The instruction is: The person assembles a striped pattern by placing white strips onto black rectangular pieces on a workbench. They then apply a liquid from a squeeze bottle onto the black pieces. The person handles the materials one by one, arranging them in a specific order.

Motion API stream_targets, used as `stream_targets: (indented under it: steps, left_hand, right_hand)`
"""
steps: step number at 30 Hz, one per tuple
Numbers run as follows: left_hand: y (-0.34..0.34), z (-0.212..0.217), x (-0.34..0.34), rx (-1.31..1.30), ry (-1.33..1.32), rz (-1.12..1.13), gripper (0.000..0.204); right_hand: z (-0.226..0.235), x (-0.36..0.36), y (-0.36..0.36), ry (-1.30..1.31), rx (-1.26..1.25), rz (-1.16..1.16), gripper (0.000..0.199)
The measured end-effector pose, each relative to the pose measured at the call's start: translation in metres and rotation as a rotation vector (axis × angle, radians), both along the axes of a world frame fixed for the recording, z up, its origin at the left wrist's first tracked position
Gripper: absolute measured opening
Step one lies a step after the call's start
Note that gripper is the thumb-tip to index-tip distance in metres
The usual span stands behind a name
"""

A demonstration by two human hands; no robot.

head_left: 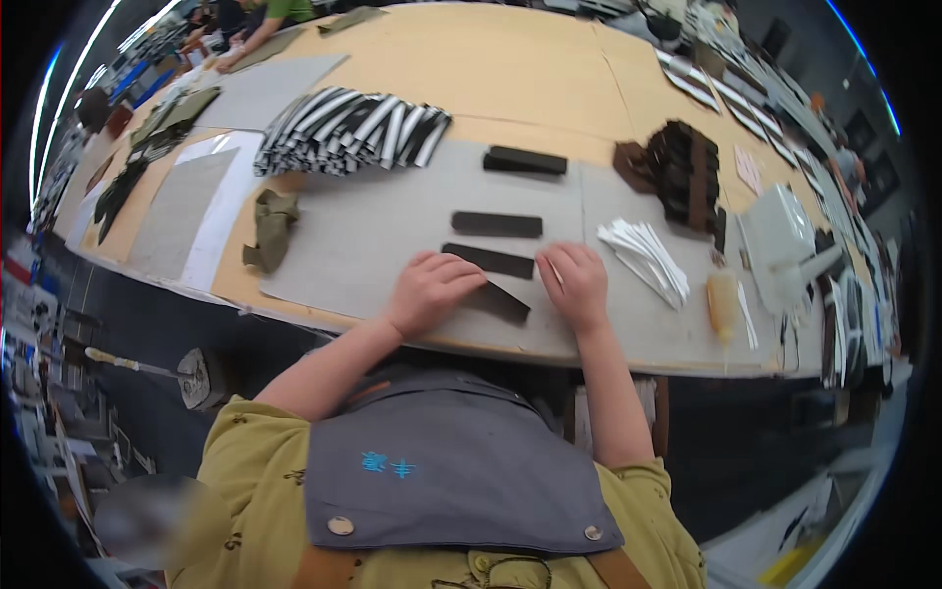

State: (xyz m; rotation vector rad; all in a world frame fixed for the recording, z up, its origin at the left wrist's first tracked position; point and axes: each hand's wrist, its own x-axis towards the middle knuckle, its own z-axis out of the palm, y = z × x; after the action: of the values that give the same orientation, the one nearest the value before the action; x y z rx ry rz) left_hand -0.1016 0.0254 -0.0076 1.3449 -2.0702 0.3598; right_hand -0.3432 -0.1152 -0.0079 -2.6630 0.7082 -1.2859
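Observation:
My left hand (430, 293) is closed over the left end of a dark flat strip (502, 303), tilted near the table's front edge. My right hand (575, 283) is beside the strip's right side, fingers drawn together in a pinch; what they hold, if anything, is too small to name. Just beyond the hands lies a second dark strip (488, 260), its ends close to my fingers. Another dark strip (497, 224) lies parallel behind it, and farther back a small stack of dark strips (526, 160).
White strips (648, 257) fan out at right, near an amber squeeze bottle (723, 299) and a white container (778, 228). Dark brown bundles (684, 177) sit behind. A black-and-white striped pile (348, 133) and an olive fabric piece (272, 230) lie left. Another person's arm (257, 41) reaches in far left.

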Motion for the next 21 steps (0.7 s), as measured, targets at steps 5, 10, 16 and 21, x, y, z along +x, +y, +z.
stream_targets:
  steps: [5,10,16,21]
  left_hand:
    - [0.019,-0.006,0.001,0.046,-0.044,0.024,0.023]
    - [0.026,-0.001,-0.007,0.091,-0.078,0.04,0.022]
    - [0.034,0.004,-0.009,0.119,0.023,0.052,0.025]
    - [0.03,0.001,0.0,0.143,0.321,0.118,0.026]
  right_hand:
    - [0.004,0.007,0.002,0.045,0.061,0.077,0.021]
    - [-0.007,0.009,0.001,0.228,0.005,0.094,0.025]
    - [-0.015,0.017,0.007,0.218,-0.094,0.113,0.019]
    - [-0.013,0.015,0.009,0.255,-0.118,0.127,0.02]
